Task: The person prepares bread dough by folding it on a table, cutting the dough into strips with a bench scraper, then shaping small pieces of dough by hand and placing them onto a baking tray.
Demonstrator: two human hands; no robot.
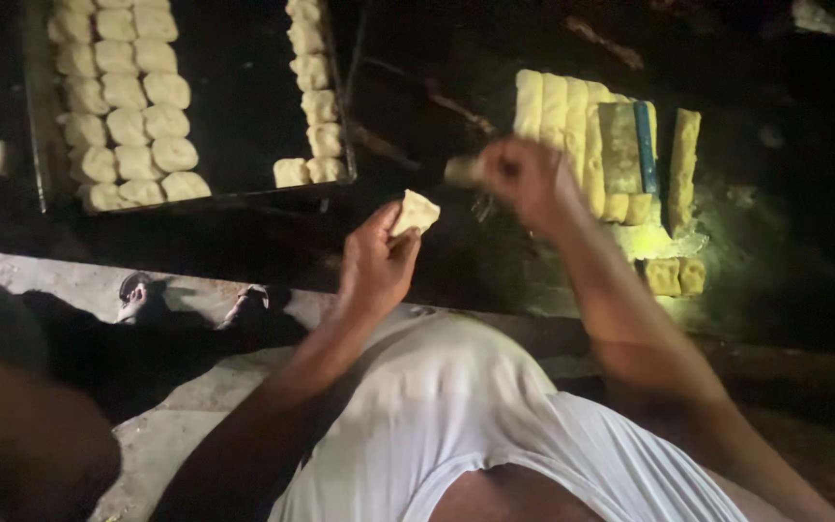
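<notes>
At centre frame the left hand (377, 263) pinches a small dough piece (416, 211) in its fingertips, lifted off the dark worktop (456, 256). Just right, the right hand (526, 176) is fisted around a blurred tool handle (463, 171) beside the cut dough slab (572, 126). Upper left, a baking tray (234, 87) holds shaped pieces in rows.

No packages, labels, signs or screens show here, only loose pieces on a dark surface.
</notes>
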